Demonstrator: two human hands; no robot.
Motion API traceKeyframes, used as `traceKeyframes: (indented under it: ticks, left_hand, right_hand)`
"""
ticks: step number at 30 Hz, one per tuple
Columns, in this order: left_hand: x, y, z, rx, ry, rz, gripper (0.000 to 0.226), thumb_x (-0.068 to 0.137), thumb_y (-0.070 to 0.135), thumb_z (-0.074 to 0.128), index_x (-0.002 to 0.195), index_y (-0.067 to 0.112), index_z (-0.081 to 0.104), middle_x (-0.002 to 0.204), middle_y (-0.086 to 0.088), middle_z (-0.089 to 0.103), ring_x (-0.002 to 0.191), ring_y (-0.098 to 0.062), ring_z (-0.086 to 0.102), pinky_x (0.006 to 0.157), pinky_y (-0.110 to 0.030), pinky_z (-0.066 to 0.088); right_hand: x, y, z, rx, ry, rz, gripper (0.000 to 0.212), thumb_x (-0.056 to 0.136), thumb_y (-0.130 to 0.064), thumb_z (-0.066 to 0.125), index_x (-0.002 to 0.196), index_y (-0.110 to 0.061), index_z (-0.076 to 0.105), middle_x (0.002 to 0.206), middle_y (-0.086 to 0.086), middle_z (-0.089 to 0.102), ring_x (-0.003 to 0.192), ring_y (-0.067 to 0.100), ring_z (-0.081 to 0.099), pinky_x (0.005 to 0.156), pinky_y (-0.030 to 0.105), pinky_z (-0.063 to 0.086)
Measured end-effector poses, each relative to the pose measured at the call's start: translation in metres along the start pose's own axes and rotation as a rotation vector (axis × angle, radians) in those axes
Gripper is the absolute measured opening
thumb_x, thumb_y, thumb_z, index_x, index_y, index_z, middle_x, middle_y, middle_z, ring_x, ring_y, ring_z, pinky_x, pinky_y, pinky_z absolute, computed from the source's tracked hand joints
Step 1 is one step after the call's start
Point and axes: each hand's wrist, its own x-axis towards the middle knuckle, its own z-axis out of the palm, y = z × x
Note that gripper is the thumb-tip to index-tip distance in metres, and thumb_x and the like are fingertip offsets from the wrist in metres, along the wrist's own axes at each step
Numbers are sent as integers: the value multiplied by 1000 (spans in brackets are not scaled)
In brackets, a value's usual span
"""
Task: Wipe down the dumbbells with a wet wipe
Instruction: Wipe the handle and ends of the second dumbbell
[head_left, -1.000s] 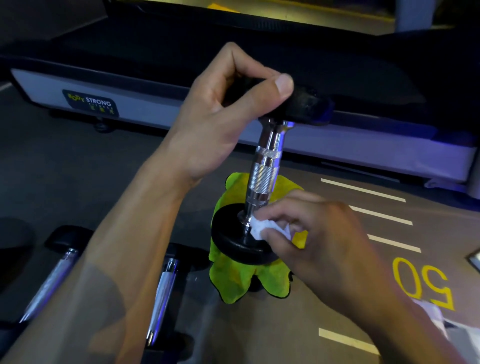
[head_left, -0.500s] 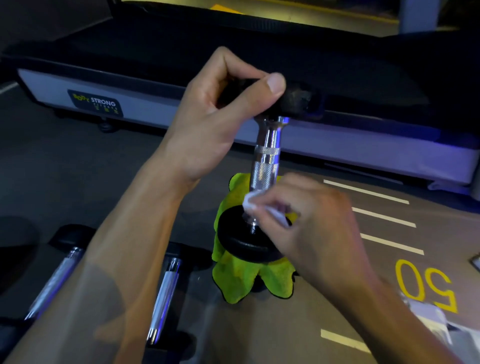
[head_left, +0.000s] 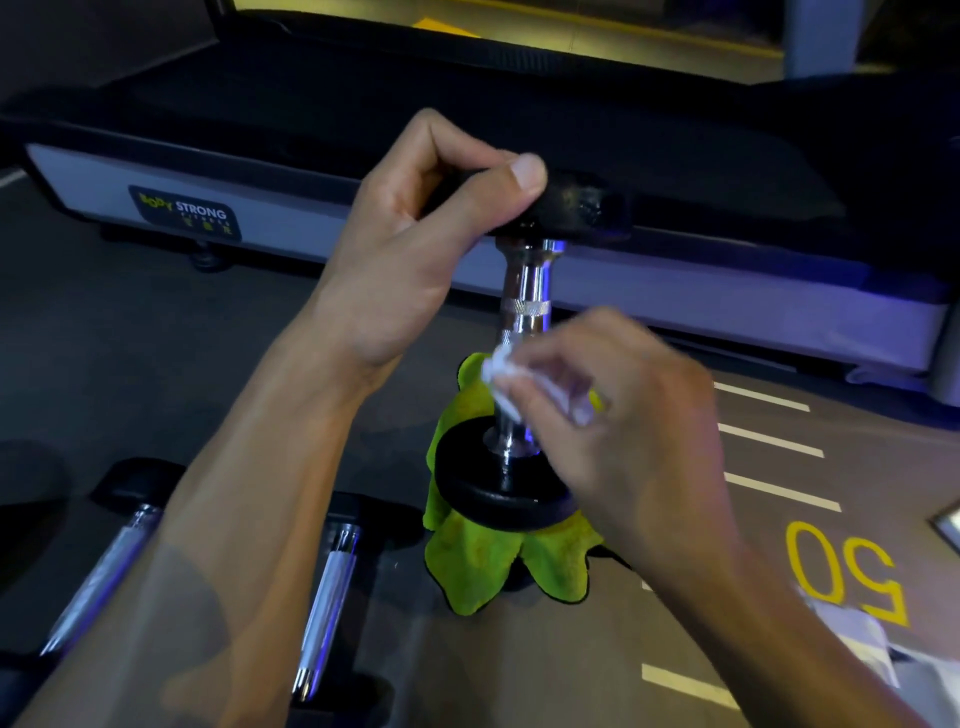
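Note:
A dumbbell stands upright on its lower black head (head_left: 493, 486), which sits on a lime-green cloth (head_left: 483, 566) on the floor. Its chrome handle (head_left: 525, 299) rises to the upper black head (head_left: 582, 202). My left hand (head_left: 415, 249) grips that upper head from the left, thumb across its front. My right hand (head_left: 618, 415) pinches a crumpled white wet wipe (head_left: 501, 376) against the lower part of the handle; the hand is motion-blurred.
Two more dumbbells with chrome handles (head_left: 101, 577) (head_left: 327, 597) lie on the floor at lower left. A treadmill base (head_left: 291, 213) with a "BODY STRONG" label runs across behind. White lines and a yellow "50" (head_left: 841, 571) mark the floor at right.
My right hand has slid the wipe up the handle from the base by the lower head. My left hand keeps its grip on the upper head.

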Motion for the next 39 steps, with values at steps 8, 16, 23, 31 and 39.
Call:
traceKeyframes:
  ticks: [8, 16, 23, 31, 39]
  left_hand:
    - [1, -2, 0, -3, 29, -1, 11, 87, 45, 73, 80, 43, 64, 128, -15, 70, 104, -11, 64, 92, -27, 52]
    - [0, -1, 4, -5, 30, -13, 16, 88, 42, 74, 89, 34, 61, 126, -9, 73, 106, -9, 66, 89, -21, 51]
    - [2, -2, 7, 12, 61, -14, 16, 90, 38, 77, 86, 34, 62, 120, -5, 76, 99, 0, 67, 83, -15, 50]
    - [0, 4, 14, 35, 52, -6, 16, 91, 35, 77, 92, 27, 63, 112, 3, 77, 96, 1, 66, 81, -17, 49]
    - [-4, 4, 24, 61, 56, 33, 27, 82, 40, 81, 95, 21, 66, 118, -9, 76, 118, -29, 69, 108, -49, 54]
  right_hand:
    - [-27, 9, 15, -2, 81, 11, 14, 92, -19, 79, 104, -26, 81, 105, -16, 63, 89, -9, 55, 77, 4, 41]
    - [16, 3, 8, -106, 250, -194, 10, 96, -12, 72, 105, -10, 75, 100, 4, 66, 88, 17, 63, 74, 25, 49]
    - [-14, 13, 24, -156, 142, -213, 44, 89, 11, 67, 130, -8, 70, 134, 2, 60, 120, 26, 60, 97, 38, 51]
    - [-12, 10, 18, -156, 110, -187, 56, 90, 9, 57, 145, -4, 56, 145, 15, 53, 138, 24, 46, 114, 38, 42]
    - [-18, 15, 4, -117, 128, -134, 64, 88, 3, 58, 151, 2, 44, 151, 5, 32, 146, 16, 37, 120, 19, 29]
